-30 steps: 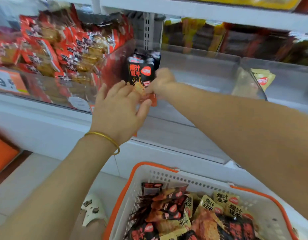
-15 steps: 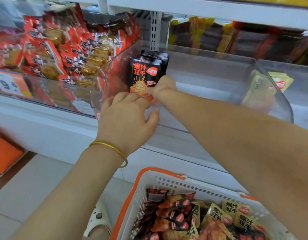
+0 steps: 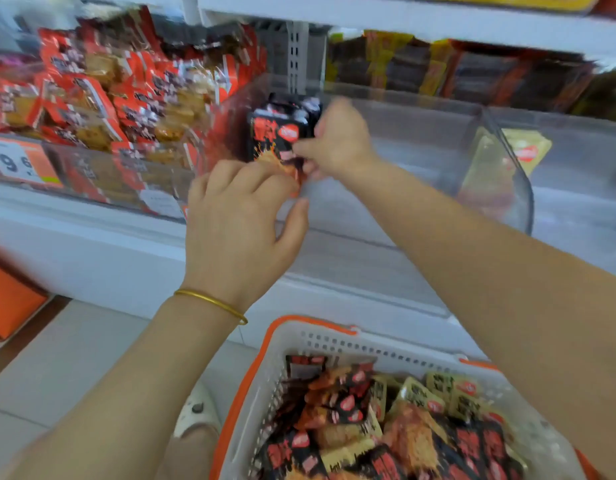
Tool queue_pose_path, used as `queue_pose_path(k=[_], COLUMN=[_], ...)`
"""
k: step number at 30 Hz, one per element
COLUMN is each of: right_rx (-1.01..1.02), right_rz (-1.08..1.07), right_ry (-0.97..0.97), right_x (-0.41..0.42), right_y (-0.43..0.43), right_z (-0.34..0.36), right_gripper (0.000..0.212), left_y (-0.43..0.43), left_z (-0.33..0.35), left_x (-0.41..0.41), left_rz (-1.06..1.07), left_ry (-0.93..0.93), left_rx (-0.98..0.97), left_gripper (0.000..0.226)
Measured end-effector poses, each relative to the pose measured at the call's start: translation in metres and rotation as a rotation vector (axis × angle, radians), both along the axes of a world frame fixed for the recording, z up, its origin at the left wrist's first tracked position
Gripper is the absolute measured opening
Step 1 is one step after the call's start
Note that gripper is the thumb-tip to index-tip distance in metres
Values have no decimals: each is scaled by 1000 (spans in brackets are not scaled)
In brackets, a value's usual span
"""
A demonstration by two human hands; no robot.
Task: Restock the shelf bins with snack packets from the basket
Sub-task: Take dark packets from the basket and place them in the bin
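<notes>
Black-and-red foil snack packets (image 3: 282, 133) are standing upright at the left end of the clear plastic shelf bin (image 3: 420, 133). The grips of the left hand (image 3: 237, 230) and right hand (image 3: 337, 140) are both pinching the front packet. Below the bin, the orange-rimmed white basket (image 3: 310, 322) is holding many more, so restocking appears to be barely beginning.

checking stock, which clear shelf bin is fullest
The left bin, heaped with red packets. The middle bin holds only a few black packets; the right bin shows one yellow packet.
</notes>
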State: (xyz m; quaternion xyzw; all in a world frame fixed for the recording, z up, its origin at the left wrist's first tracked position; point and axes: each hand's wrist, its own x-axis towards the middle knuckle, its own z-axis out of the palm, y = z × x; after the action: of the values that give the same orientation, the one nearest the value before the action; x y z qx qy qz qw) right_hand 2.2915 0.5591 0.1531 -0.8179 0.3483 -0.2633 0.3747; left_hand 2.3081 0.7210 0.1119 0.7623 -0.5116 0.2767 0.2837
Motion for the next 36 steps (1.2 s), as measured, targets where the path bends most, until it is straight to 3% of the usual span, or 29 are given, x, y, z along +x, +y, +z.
queue_pose_path(k=[3,5,7,9,12,15,17,18,19,21,25,27,30,33,36], right_rx=[-86,-42,100,202,97,63,-15,-66,-87,-52,116,212,123,98,311], right_rz=[91,153,159,114,121,137,153,146,131,94,104,99,162,289,243], right_ry=[-197,-160,43,384,864,1077,1178,1223,1230,1193,1063,903,775,652,384], right_x=[-98,-166,-218,-251,-279,-286,-287,-288,-290,-292,-294,-291,-283,-275,-271], right_y=[49,71,77,67,43,41,50,54,57,58,49,42,31,30,41], right_z=[19,3,-41,-99,-179,-233,-254,-261,-266,-270,-270,-262,-225,-179,-143], right_gripper=[33,27,22,13,9,28,28,46,61,71,30,27,22,25,23], left_y=[10,10,9,8,3,0,-2,-3,-4,-6,-7,-7,-8,-11,-11], left_z=[1,-9,-30,-54,-82,-91,-92,-93,-94,-96,-100,-104,-109,-107,-99], left_x=[-37,-63,-85,-101,-121,-137,-142,-143,-144,-142,-141,-140,-136,-137,-140], left_rz=[-147,-247,-321,-360,-370,-346,-347,-346,-346,-342,-351,-374,-453,-553,-518], left_ry=[3,24,53,77,95,133,124,113,98,106,164,150,189,185,220], left_rx=[-63,-11,133,325,554,632,648,669,688,708,722,747,731,789,839], left_gripper=[25,23,24,28,24,22,26,28,28,28,26,24,24,45,51])
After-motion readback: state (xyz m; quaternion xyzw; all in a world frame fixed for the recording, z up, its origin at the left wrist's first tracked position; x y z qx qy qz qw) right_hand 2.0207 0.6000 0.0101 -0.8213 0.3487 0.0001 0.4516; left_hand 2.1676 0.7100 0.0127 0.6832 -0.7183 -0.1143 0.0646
